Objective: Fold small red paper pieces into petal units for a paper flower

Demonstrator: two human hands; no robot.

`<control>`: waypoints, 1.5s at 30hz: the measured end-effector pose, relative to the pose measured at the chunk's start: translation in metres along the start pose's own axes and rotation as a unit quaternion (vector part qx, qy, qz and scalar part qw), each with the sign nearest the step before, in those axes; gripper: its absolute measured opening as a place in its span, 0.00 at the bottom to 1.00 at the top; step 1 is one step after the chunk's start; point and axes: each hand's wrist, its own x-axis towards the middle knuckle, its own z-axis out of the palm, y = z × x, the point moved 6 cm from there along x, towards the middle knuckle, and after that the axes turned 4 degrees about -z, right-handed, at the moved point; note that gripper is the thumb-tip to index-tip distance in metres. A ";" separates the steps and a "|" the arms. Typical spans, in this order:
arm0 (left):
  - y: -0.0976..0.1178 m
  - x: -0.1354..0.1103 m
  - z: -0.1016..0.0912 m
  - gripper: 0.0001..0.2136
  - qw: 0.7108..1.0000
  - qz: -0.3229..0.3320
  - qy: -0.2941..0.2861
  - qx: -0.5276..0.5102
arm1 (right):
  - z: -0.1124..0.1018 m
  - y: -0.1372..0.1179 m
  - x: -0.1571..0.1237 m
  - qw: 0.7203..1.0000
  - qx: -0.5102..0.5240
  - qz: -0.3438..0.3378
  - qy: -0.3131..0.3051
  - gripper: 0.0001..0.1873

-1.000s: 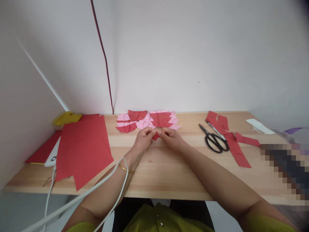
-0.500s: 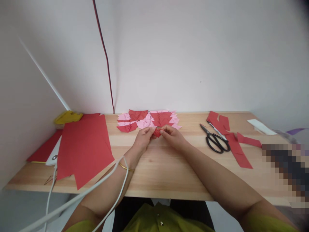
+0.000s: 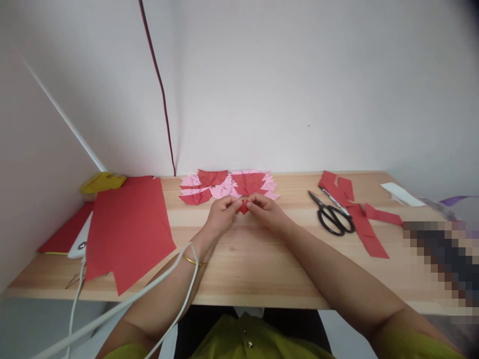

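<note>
A small folded piece of red paper [image 3: 244, 207] is pinched between both hands just above the wooden table. My left hand [image 3: 223, 213] grips its left edge with thumb and fingers closed. From the other side, my right hand [image 3: 266, 210] pinches the right edge. The fingers cover much of the piece, so its full shape is hidden. Right behind the hands lie several pink and red folded paper pieces [image 3: 249, 183] with jagged, pointed edges, grouped near the wall.
Large red paper sheets [image 3: 130, 229] lie at left beside a yellow object [image 3: 103, 183] and a white device [image 3: 80, 244]. A white cable [image 3: 130, 299] crosses my left forearm. At right are black scissors [image 3: 331, 214], a pen [image 3: 337, 202], red paper strips [image 3: 368, 232] and a white item [image 3: 402, 194].
The red paper piece now looks flatter and spread a little wider between my fingertips. Both hands stay in nearly the same place, and the view has shifted slightly.
</note>
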 end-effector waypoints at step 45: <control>-0.019 -0.003 0.014 0.10 0.986 -0.112 -0.071 -0.103 | -0.014 0.005 0.001 0.990 -0.112 0.030 0.077 0.16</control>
